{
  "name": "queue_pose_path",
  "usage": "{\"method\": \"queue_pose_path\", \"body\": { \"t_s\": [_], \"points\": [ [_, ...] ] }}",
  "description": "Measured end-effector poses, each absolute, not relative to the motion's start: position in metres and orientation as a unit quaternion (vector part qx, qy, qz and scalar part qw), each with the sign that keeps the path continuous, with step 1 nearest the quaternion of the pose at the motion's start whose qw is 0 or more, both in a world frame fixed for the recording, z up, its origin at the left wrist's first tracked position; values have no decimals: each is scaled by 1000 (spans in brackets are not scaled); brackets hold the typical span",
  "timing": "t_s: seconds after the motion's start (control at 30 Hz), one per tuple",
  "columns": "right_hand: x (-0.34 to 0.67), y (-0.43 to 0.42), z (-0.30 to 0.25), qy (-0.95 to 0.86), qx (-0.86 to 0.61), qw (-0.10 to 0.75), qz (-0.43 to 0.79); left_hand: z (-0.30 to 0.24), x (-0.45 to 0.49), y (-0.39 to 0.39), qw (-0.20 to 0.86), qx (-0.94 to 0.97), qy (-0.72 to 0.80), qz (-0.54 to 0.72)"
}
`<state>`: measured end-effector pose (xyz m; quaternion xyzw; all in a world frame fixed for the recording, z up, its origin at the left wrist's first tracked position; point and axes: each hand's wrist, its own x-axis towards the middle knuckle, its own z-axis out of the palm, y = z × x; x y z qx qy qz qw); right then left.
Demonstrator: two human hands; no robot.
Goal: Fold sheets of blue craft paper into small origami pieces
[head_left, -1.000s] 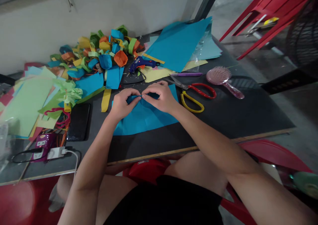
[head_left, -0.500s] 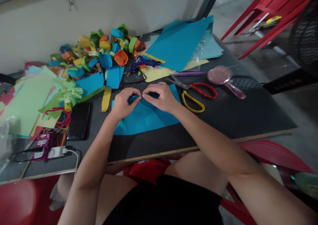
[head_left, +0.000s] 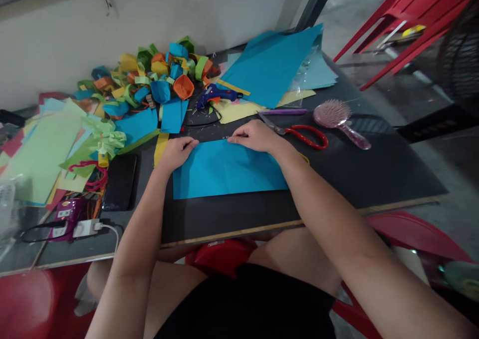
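A sheet of blue paper (head_left: pixel 232 171) lies on the dark table in front of me. My left hand (head_left: pixel 178 152) pinches its far edge near the left corner, thumb against fingers. Further right along the same edge, my right hand (head_left: pixel 254 135) also grips the paper between thumb and fingers. Faint crease lines run across the sheet. Beside my right hand lie scissors (head_left: pixel 307 135) with one red handle loop; the yellow loop is mostly hidden under my forearm. A yellow paper strip (head_left: pixel 160 148) sits just behind my left hand.
Folded paper pieces (head_left: pixel 160 69) are heaped by the wall, with a blue glue gun (head_left: pixel 217 95) in front. A phone (head_left: pixel 119 181) and purple power adapter (head_left: pixel 67 219) lie left. On the right are a purple pen (head_left: pixel 284 112), a pink hairbrush (head_left: pixel 333 114) and blue sheets (head_left: pixel 269 69).
My hands have moved apart along the far edge, the left one leftward and the right one rightward. The blue paper now lies flatter and slightly further right, covering more of the yellow scissor loop.
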<state>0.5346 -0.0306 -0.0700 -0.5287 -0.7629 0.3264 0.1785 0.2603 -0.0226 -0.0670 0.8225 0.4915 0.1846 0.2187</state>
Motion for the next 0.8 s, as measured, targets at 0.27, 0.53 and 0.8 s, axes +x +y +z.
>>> {"method": "queue_pose_path", "body": {
  "t_s": [0.27, 0.53, 0.8],
  "points": [
    [535, -25, -76, -765, -526, 186, 322, -71, 261, -25, 229, 816, 490, 205],
    [536, -28, -78, -756, -531, 205, 324, -70, 262, -25, 237, 809, 492, 216],
    [536, -30, -78, -758, -527, 212, 320, -75, 260, -23, 244, 807, 492, 218]
  ]
}}
